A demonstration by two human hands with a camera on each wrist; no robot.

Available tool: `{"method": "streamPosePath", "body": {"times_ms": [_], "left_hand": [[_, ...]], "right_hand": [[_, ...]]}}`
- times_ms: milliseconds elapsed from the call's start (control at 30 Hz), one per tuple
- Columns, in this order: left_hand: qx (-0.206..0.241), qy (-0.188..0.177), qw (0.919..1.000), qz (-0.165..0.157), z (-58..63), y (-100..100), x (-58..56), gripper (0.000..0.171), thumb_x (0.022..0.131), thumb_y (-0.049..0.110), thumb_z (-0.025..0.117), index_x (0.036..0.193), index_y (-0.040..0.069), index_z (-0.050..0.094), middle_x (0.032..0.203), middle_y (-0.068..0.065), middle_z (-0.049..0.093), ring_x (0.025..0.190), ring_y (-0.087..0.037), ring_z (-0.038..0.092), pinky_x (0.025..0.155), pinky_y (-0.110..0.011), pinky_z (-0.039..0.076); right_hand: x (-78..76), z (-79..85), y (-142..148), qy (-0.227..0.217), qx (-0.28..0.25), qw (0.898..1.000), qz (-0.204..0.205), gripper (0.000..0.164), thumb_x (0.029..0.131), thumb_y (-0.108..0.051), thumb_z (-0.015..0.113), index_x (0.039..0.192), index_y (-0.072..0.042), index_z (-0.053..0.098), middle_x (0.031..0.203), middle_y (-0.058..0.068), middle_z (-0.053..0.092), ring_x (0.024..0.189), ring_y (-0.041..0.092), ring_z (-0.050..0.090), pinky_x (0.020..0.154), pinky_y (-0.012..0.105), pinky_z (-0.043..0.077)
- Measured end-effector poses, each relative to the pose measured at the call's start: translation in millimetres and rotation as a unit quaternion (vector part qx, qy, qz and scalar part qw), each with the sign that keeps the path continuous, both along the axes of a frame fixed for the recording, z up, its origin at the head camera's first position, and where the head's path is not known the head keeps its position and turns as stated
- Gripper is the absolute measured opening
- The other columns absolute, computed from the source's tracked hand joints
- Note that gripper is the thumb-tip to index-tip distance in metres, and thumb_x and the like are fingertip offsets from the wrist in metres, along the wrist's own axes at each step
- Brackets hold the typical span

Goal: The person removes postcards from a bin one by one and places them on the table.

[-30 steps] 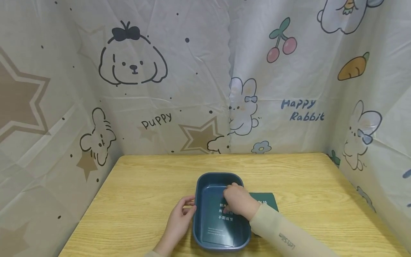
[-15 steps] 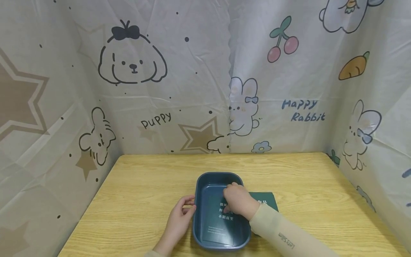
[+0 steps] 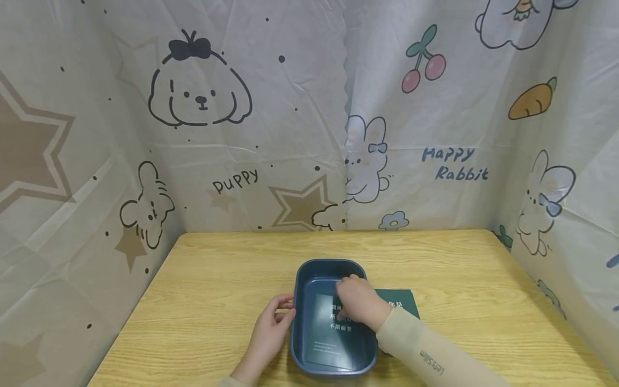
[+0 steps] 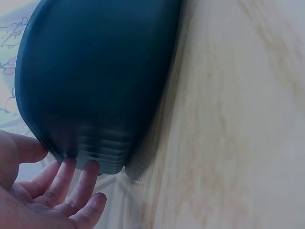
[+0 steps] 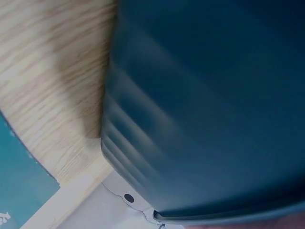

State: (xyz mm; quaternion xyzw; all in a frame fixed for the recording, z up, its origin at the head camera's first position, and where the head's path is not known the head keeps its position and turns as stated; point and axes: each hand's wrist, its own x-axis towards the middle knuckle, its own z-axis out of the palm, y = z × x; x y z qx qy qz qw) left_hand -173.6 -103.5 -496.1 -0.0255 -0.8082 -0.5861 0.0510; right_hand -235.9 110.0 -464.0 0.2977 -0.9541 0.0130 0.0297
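Observation:
A dark blue rectangular bin stands on the table in the head view. Inside it lies a thin green booklet or card with white lettering. My left hand is at the bin's left side, its fingers touching the outer wall and its thumb near the rim in the left wrist view. Reaching over the right rim, my right hand has bent fingers inside the bin, with one fingertip over the booklet's lettering. Its other fingertips are hidden, so I cannot tell whether they pinch the booklet. The right wrist view mostly shows the bin's outer wall.
Another green booklet lies just right of the bin, partly hidden by my right forearm. Yellow wood grain covers the table. A curtain printed with cartoon animals hangs behind the table and along both sides.
Both hands and the bin keep the same places. Only the shine on the booklet inside the bin has shifted, brighter near its upper left corner.

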Motion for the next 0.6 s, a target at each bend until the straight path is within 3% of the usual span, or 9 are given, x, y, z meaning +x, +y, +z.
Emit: {"method": "streamPosePath", "body": {"times_ms": [167,333,600], "left_hand": [[-0.001,-0.003,1.0000,0.000,1.2,0,0.8,0.031,0.092,0.008,0.058,0.123,0.004,0.057,0.109,-0.017,0.062,0.087,-0.021,0.063,0.079,-0.042,0.055],[0.002,0.002,1.0000,-0.001,1.6,-1,2.0,0.032,0.092,0.009,0.058,0.123,0.003,0.057,0.109,-0.018,0.062,0.088,-0.022,0.063,0.079,-0.041,0.056],[0.000,-0.004,1.0000,0.004,1.2,0,1.0,0.031,0.092,0.008,0.058,0.123,0.006,0.057,0.109,-0.017,0.062,0.088,-0.021,0.063,0.080,-0.041,0.055]], "right_hand": [[0.3,2.6,1,-0.004,-0.019,1.000,0.008,0.048,0.060,-0.036,0.086,0.092,-0.005,0.066,0.084,0.007,0.067,0.074,0.020,0.052,0.070,0.038,0.053],[-2.1,7.8,5,-0.051,-0.065,0.997,0.012,0.037,0.065,-0.029,0.085,0.088,-0.011,0.062,0.084,0.002,0.064,0.076,0.017,0.053,0.069,0.036,0.053],[-7.0,22.4,16,-0.144,-0.167,0.975,0.028,0.027,0.074,-0.013,0.079,0.095,-0.014,0.063,0.082,0.000,0.059,0.075,0.014,0.051,0.066,0.035,0.052]]}}
